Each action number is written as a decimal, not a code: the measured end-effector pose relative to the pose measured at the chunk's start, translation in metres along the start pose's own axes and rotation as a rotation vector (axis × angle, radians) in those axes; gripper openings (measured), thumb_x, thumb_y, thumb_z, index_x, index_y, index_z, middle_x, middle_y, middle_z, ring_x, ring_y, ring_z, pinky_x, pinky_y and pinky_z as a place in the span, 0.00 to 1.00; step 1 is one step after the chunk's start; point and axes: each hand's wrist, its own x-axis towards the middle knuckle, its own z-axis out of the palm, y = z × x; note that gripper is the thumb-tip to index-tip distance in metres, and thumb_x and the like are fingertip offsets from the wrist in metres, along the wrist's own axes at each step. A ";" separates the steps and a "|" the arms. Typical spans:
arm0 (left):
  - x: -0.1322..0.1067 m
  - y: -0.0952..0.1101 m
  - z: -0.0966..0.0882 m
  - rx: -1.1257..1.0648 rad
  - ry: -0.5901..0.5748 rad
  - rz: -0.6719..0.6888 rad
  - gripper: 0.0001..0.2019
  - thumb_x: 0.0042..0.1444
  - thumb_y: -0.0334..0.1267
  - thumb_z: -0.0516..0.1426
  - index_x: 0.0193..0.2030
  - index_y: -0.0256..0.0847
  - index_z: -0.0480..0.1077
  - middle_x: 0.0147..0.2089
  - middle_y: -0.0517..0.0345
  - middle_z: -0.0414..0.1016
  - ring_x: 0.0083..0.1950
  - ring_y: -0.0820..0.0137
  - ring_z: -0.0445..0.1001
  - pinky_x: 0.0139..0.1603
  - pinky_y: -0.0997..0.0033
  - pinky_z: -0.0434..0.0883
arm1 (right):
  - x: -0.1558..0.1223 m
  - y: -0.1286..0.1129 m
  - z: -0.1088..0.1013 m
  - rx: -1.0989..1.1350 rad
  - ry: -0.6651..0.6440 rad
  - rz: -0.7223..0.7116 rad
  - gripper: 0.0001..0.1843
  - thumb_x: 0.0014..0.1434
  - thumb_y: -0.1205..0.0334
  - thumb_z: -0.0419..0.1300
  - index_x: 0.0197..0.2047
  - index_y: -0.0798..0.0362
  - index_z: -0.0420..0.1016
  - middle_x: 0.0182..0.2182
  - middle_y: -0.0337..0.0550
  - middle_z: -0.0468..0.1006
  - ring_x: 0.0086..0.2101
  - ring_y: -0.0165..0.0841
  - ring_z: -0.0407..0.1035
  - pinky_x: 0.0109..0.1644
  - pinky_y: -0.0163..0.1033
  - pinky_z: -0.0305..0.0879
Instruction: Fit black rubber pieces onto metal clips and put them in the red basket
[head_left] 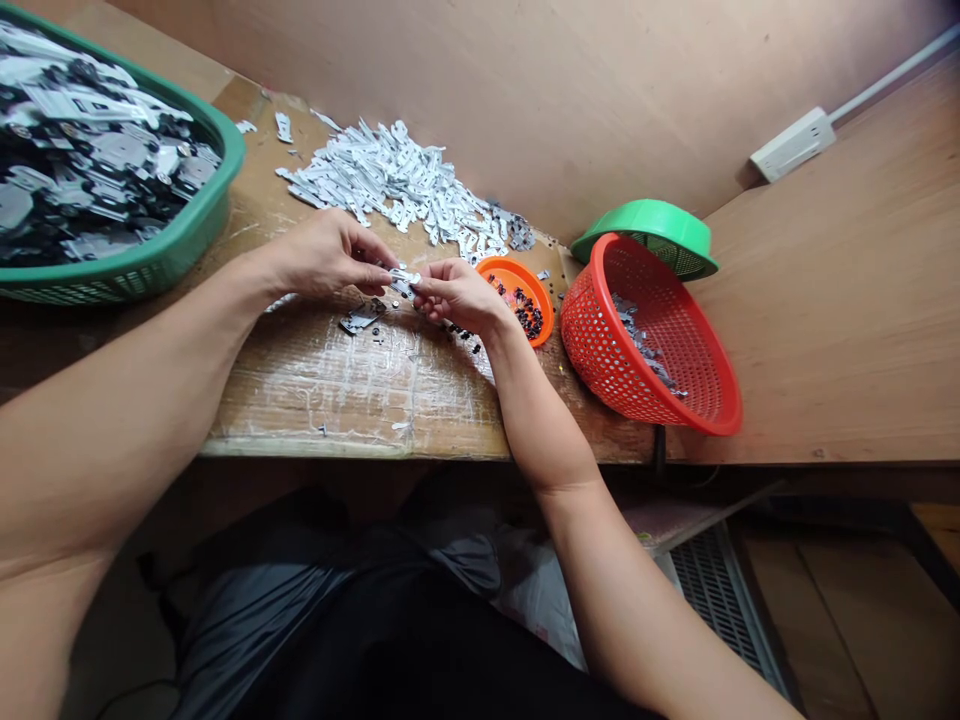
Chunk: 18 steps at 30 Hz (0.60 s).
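Note:
Between my two hands, just above the worktable, is a small silvery metal plate (403, 281). My left hand (334, 255) pinches its left end, and my right hand (457, 293) grips its right end with thumb and fingers. Under the hands another metal plate with dark parts (363, 316) lies on the table. Tiny black pieces (465, 335) are scattered beside and below my right hand. To the right of that hand sits an orange dish (545, 290) with many small black pieces in it.
A heap of light metal strips (405, 180) lies against the back wall. At left stands a green basket (229, 150) full of metal and black assemblies. A red basket (600, 340), tilted, holds some metal parts; a green basket (652, 220) is behind it. The table's front edge (315, 447) runs below my arms.

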 end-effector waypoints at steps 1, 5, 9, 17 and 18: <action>0.000 0.000 0.000 -0.007 0.001 -0.015 0.09 0.57 0.36 0.84 0.42 0.43 0.95 0.32 0.55 0.91 0.45 0.57 0.91 0.50 0.64 0.84 | -0.001 0.000 0.001 -0.010 0.002 -0.010 0.22 0.78 0.48 0.86 0.42 0.47 0.81 0.36 0.39 0.85 0.37 0.33 0.73 0.39 0.37 0.74; 0.001 -0.002 -0.002 -0.008 0.000 -0.049 0.09 0.61 0.36 0.84 0.45 0.40 0.95 0.34 0.57 0.91 0.45 0.60 0.90 0.52 0.64 0.85 | -0.001 -0.004 0.003 -0.062 -0.017 -0.056 0.27 0.75 0.41 0.87 0.40 0.46 0.80 0.36 0.38 0.84 0.37 0.34 0.71 0.39 0.39 0.72; 0.002 -0.005 -0.004 0.043 -0.005 -0.002 0.11 0.59 0.38 0.85 0.46 0.39 0.97 0.37 0.53 0.93 0.43 0.59 0.91 0.51 0.63 0.86 | 0.003 -0.012 0.004 -0.141 -0.039 -0.084 0.30 0.73 0.34 0.88 0.40 0.44 0.79 0.34 0.37 0.80 0.40 0.36 0.73 0.39 0.39 0.70; 0.004 -0.008 -0.006 0.076 0.011 0.031 0.15 0.54 0.46 0.88 0.42 0.43 0.97 0.36 0.51 0.91 0.44 0.54 0.95 0.48 0.62 0.91 | 0.006 0.008 -0.007 -0.196 -0.019 -0.216 0.27 0.78 0.34 0.82 0.43 0.47 0.85 0.38 0.41 0.83 0.43 0.36 0.75 0.41 0.39 0.72; 0.004 -0.008 -0.005 0.081 0.012 0.026 0.14 0.54 0.46 0.88 0.42 0.43 0.97 0.36 0.51 0.92 0.45 0.53 0.95 0.49 0.62 0.91 | 0.007 0.011 -0.008 -0.208 -0.033 -0.214 0.26 0.79 0.35 0.82 0.43 0.47 0.85 0.39 0.41 0.84 0.42 0.36 0.74 0.41 0.40 0.72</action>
